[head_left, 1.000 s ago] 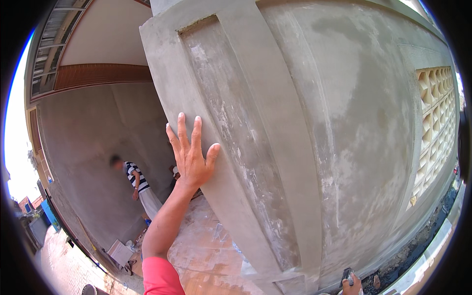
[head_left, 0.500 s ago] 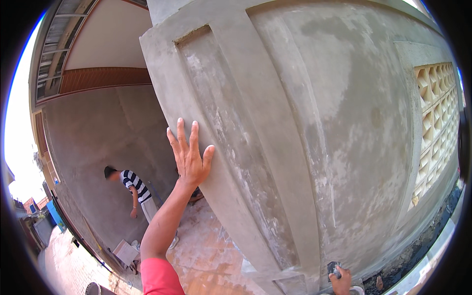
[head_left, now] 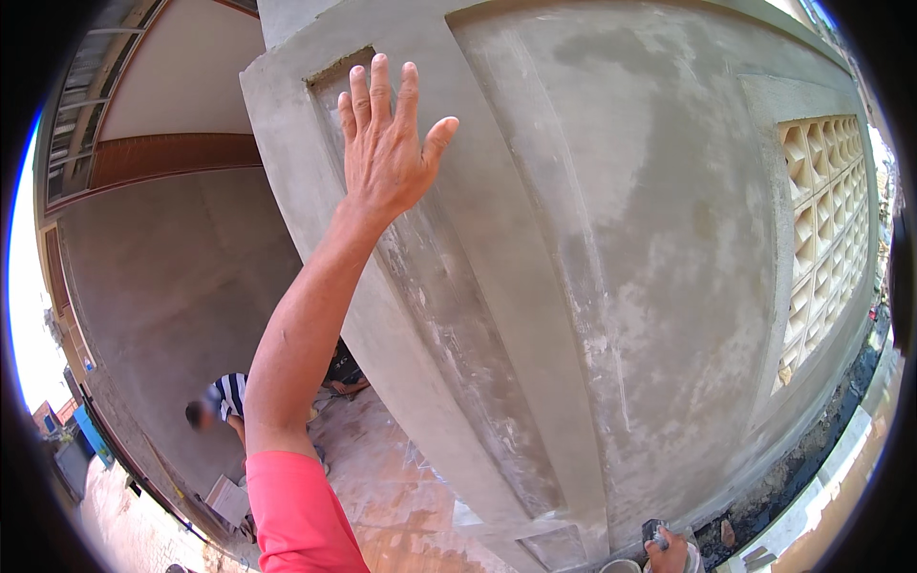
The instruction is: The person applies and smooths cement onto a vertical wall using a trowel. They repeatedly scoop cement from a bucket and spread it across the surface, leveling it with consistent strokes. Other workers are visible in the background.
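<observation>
1. Since a second ago the left hand (head_left: pixel 387 153) has slid up the grey plaster wall (head_left: pixel 592 248); it now lies flat near the top of the recessed panel (head_left: pixel 430 286), fingers spread wide, holding nothing. The surface check appears to be moving upward.
2. The panel's raised edges run just beside the grip on both sides; open wall continues rightward.
3. The right hand (head_left: pixel 669 552), low right, grasps a small dark tool (head_left: pixel 654 531).

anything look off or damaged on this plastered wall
No cracks or breaks show. The grey plastered wall is blotchy, with darker and paler patches, and the recessed panel beside the open left hand has rough, pale scuffed streaks. The right hand holds something dark and small at the wall's base.
</observation>
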Demonstrator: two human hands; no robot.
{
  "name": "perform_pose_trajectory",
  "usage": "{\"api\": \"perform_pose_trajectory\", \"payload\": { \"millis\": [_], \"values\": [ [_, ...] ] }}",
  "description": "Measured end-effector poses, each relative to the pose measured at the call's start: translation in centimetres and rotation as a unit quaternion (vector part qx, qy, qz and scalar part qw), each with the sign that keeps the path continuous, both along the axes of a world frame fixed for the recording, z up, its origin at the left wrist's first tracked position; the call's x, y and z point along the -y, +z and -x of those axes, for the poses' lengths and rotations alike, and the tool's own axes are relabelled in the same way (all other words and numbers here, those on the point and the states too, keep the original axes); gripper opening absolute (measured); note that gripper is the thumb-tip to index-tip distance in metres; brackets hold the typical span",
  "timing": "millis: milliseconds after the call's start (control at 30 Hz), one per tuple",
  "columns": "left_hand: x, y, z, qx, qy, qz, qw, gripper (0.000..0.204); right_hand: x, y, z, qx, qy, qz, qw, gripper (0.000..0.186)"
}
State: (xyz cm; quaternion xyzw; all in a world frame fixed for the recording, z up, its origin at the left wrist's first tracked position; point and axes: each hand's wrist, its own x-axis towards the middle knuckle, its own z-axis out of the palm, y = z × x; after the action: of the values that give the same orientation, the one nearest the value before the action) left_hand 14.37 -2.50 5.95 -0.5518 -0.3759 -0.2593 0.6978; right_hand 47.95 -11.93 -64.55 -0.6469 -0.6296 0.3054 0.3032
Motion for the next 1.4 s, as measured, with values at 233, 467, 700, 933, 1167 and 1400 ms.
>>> {"api": "perform_pose_trajectory", "payload": {
  "millis": [233,467,700,933,1167,1400],
  "values": [
    [-6.1,11.3,-2.8,0.053,0.051,-0.070,0.995,0.085,1.1,-1.5,-1.5,0.014,-0.016,0.014,1.000,0.051],
    [-8.8,12.0,-3.5,0.103,0.011,-0.066,0.992,0.089,1.4,0.1,-0.8,0.013,0.008,0.029,0.999,0.050],
    [-9.8,8.9,-5.2,0.077,-0.021,-0.061,0.995,0.090,0.7,0.6,0.5,0.013,0.029,0.024,0.999,0.050],
    [-8.9,5.0,-6.4,0.082,-0.073,-0.033,0.993,0.089,0.4,0.9,2.1,0.006,0.049,0.005,0.999,0.050],
    [-8.7,-1.1,-7.1,0.064,-0.070,-0.004,0.995,0.086,2.6,0.5,2.7,0.002,0.059,0.003,0.998,0.049],
    [0.0,-16.9,-11.8,-0.231,-0.187,0.330,0.896,0.083,6.4,-1.1,0.9,0.002,0.018,0.008,1.000,0.049]
  ]
}}
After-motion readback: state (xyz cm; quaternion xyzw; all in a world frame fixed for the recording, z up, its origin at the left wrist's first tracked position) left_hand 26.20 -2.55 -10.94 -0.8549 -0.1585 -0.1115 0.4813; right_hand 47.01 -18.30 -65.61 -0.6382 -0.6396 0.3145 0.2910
